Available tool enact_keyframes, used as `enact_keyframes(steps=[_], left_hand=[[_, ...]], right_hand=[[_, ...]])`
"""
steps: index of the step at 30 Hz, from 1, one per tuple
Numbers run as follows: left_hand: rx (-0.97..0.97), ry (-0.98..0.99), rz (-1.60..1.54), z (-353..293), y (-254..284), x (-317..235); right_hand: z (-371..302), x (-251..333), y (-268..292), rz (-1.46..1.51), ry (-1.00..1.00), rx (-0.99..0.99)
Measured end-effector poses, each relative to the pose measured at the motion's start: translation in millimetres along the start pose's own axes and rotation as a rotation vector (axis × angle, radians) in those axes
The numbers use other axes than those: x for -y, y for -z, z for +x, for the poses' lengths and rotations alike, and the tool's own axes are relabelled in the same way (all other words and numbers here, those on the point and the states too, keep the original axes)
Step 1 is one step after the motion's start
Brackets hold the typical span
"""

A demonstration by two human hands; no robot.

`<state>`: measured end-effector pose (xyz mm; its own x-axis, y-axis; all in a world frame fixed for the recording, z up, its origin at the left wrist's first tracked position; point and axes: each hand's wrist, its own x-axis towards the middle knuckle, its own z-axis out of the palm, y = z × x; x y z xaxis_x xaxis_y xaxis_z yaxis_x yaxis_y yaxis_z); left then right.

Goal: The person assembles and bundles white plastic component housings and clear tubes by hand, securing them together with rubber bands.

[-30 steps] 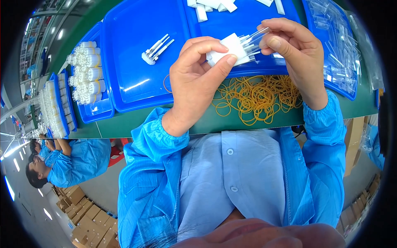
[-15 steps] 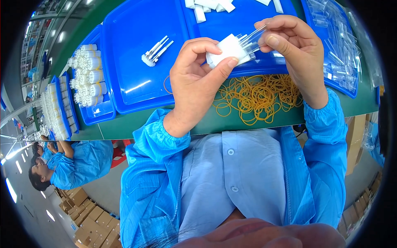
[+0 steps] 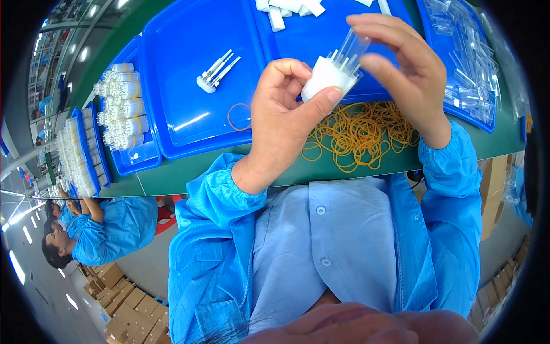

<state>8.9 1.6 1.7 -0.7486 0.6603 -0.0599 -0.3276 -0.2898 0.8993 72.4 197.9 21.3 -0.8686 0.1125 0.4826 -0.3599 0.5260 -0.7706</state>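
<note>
My left hand (image 3: 281, 114) is closed around a white wrapped bundle (image 3: 325, 79), tilted with its far end up and to the right. Thin clear tubes poke out of that end. A wider clear plastic sleeve (image 3: 355, 47) stands out beyond it along the bundle's right side. Around the sleeve's far end is my right hand (image 3: 409, 71), thumb and fingers spread apart. Its fingertips are close to the sleeve, and I cannot tell whether they touch it. Beneath the bundle lies a heap of yellow rubber bands (image 3: 366, 135) on the green table (image 3: 229, 169).
Three small white-ended pieces with thin stems (image 3: 215, 74) lie in the left blue tray (image 3: 172, 74). White rolls (image 3: 292, 7) fill part of the farther tray. Clear plastic sleeves (image 3: 470, 74) are piled in the right tray. Banded bundles (image 3: 123, 106) stand at left, near a person in blue (image 3: 114, 226).
My right hand has loosened its pinch on the clear plastic, and its fingers have spread. The bundle and my left hand have shifted slightly right and nearer to me.
</note>
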Motion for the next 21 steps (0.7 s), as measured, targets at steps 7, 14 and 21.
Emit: enact_keyframes(steps=[7,14,21], left_hand=[[-0.055,-0.054,0.015,0.1,-0.7,2.3],[-0.018,0.07,-0.095,-4.6,-4.6,-2.3],[0.031,0.112,-0.175,-5.6,4.2,-1.7]], right_hand=[[1.3,19.5,-22.4,-0.551,0.36,0.042],[2.4,15.3,-33.2,-0.528,0.313,0.03],[2.5,9.6,-32.2,-0.423,0.321,0.051]])
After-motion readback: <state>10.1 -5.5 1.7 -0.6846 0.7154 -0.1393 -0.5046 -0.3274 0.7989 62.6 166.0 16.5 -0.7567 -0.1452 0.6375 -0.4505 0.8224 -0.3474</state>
